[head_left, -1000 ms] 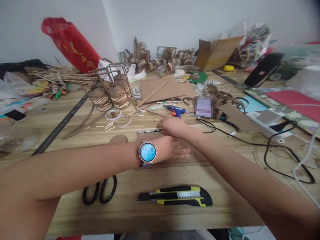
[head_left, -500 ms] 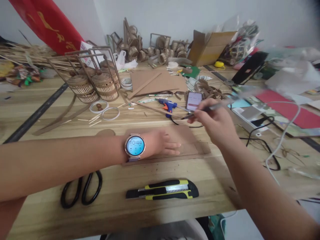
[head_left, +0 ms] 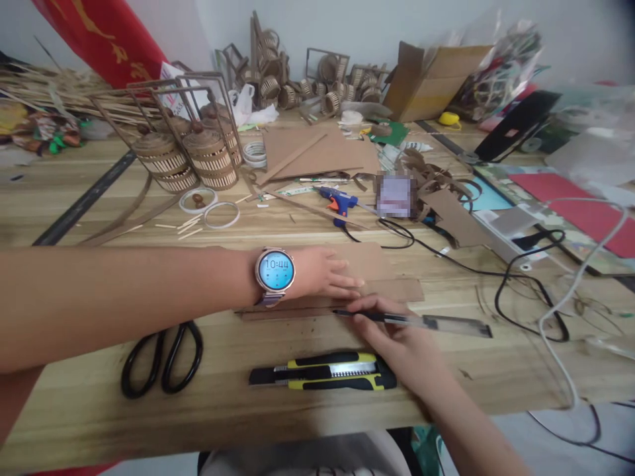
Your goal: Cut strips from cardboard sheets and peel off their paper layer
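Observation:
My left hand (head_left: 322, 272) lies flat with fingers spread, pressing on pieces of brown cardboard (head_left: 364, 258); a watch is on that wrist. A narrower cardboard strip (head_left: 397, 289) sticks out to the right beyond the fingers. My right hand (head_left: 394, 330) holds a black pen (head_left: 411, 321) between thumb and fingers, its tip at the near edge of the cardboard. Closer to me, a yellow and black utility knife (head_left: 322, 371) lies beside the right hand. Black-handled scissors (head_left: 163, 360) rest under the left forearm, their blades hidden.
Behind the cardboard are a blue glue gun (head_left: 340, 203), a blurred-out phone (head_left: 395, 195) and a larger cardboard sheet (head_left: 317, 152). Small woven baskets (head_left: 211, 162) with tall handles stand at the left. A black cable (head_left: 456, 261) and a white cable (head_left: 555, 311) loop on the right.
My right hand has come down and toward me with the pen, from above the table near the phone to the near edge of the cardboard. My left hand stays pressed flat there.

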### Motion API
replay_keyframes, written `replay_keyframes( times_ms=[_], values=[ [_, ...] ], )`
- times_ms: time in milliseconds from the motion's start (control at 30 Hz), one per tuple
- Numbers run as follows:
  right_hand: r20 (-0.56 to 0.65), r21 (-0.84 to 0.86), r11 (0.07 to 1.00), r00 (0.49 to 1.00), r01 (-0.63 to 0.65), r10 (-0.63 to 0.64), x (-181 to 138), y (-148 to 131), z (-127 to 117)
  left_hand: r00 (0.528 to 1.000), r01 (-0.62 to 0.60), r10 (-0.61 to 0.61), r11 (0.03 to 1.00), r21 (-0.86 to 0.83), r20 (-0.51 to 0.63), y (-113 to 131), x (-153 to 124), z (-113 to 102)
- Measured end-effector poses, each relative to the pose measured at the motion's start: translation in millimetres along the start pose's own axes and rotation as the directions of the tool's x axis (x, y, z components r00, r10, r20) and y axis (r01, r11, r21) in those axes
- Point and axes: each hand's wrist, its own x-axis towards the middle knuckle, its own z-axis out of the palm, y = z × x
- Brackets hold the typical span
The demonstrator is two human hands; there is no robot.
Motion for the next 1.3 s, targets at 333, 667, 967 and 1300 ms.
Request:
replay_keyframes(
  times_ms=[333, 667, 967, 1300],
  values=[
    [-0.015, -0.085, 0.995, 0.999, 0.044, -0.046, 5.2, 4.0, 17.0, 0.996, 0.077, -0.078, 0.997, 0.024, 0.049, 8.6, -2.1, -5.5],
    [-0.029, -0.144, 0.985, 0.994, 0.098, -0.103, 6.1, 8.1, 6.0, 0.989, 0.139, -0.130, 0.979, -0.147, 0.070, 6.0, 1.9, -0.7],
    [-0.249, -0.330, 0.938, 0.968, -0.104, 0.020, -9.1, 31.7, -51.3, 0.998, -0.041, 0.041, 0.999, 0.010, -0.044, -8.6, -2.0, 20.4],
    [-0.492, -0.396, 0.882, 0.870, -0.257, 0.032, -23.9, 36.4, -78.2, 0.994, -0.064, 0.059, 0.996, 0.057, 0.088, -4.9, 2.8, 5.7]
  ],
)
